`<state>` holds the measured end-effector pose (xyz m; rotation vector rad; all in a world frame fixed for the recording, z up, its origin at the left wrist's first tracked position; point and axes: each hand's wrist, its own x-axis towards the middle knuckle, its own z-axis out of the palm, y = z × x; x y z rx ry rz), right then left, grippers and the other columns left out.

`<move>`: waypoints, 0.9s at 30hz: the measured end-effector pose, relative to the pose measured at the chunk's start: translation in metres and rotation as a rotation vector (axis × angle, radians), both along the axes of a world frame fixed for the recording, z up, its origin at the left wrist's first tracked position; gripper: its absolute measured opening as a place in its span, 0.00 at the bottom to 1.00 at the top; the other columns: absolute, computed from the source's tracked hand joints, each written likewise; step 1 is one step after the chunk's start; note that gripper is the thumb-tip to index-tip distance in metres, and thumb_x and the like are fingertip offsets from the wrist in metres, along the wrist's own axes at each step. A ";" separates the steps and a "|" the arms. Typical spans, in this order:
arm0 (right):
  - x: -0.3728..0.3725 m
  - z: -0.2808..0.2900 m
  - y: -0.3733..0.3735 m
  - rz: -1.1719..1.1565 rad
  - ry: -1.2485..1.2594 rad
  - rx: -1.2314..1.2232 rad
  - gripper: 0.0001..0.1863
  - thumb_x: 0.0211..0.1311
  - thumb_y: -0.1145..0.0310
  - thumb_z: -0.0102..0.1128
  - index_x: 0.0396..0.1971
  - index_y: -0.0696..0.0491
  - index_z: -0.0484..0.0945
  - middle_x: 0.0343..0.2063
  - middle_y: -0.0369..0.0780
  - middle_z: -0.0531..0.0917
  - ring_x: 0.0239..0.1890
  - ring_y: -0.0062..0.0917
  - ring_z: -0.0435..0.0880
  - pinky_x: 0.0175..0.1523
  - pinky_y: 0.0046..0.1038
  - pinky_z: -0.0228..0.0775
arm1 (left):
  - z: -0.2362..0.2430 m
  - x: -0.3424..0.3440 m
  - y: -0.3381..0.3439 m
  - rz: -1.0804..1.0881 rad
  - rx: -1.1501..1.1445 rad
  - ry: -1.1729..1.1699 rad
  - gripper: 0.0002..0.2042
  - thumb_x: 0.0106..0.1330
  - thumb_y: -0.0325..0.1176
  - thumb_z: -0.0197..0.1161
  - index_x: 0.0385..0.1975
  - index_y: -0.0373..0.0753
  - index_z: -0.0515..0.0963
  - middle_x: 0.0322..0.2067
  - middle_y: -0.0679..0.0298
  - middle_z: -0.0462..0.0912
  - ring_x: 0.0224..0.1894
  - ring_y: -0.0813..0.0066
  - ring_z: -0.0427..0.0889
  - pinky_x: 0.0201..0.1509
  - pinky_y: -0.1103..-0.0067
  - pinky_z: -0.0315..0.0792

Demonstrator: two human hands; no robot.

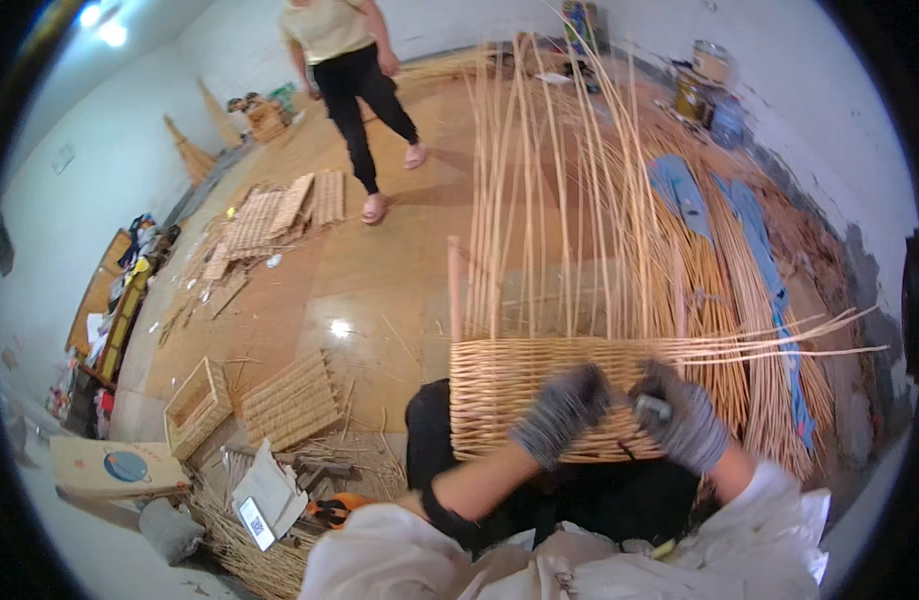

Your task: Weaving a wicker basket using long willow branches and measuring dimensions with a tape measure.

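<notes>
A half-woven wicker panel [489, 400] rests across my lap, with long pale rods [529, 220] standing up from its far edge. Thicker stakes [455, 285] rise at its sides. My left hand [569, 412], in a grey knit glove, lies over the middle of the weave with its fingers curled. Just right of it, my gloved right hand [684, 418] is closed at the panel's upper edge. A small pale patch shows at its fingers; I cannot make it out. Several loose weaving rods [789, 342] stick out to the right past this hand. What either hand grips is hidden.
Bundles of rods [739, 330] with blue cloth [682, 195] lie at right. Woven panels [289, 400] and a wicker frame [199, 408] are at left, near a phone [256, 523] and a cardboard box [114, 467]. A person [354, 90] stands farther back.
</notes>
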<state>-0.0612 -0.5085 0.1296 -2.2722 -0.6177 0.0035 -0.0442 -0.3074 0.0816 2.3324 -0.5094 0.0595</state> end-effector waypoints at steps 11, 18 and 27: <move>0.217 0.062 -0.125 -0.201 -0.145 -0.792 0.11 0.51 0.59 0.54 0.25 0.51 0.76 0.24 0.46 0.78 0.29 0.38 0.77 0.35 0.36 0.67 | 0.009 0.212 0.169 0.709 -0.348 0.443 0.10 0.54 0.38 0.56 0.24 0.37 0.72 0.26 0.54 0.78 0.30 0.62 0.79 0.29 0.72 0.71; 0.242 0.038 -0.150 -0.227 -0.152 -0.782 0.13 0.51 0.56 0.54 0.25 0.51 0.76 0.21 0.43 0.77 0.26 0.36 0.76 0.31 0.36 0.65 | 0.011 0.210 0.206 0.610 -0.310 0.415 0.10 0.53 0.42 0.60 0.20 0.43 0.75 0.17 0.68 0.74 0.17 0.80 0.70 0.18 0.83 0.68; 0.244 0.023 -0.169 -0.260 -0.128 -0.629 0.13 0.50 0.55 0.56 0.24 0.49 0.77 0.20 0.42 0.77 0.25 0.35 0.77 0.31 0.34 0.66 | 0.043 0.206 0.163 0.910 -0.020 0.552 0.16 0.59 0.47 0.51 0.22 0.38 0.71 0.20 0.64 0.73 0.21 0.77 0.73 0.24 0.80 0.70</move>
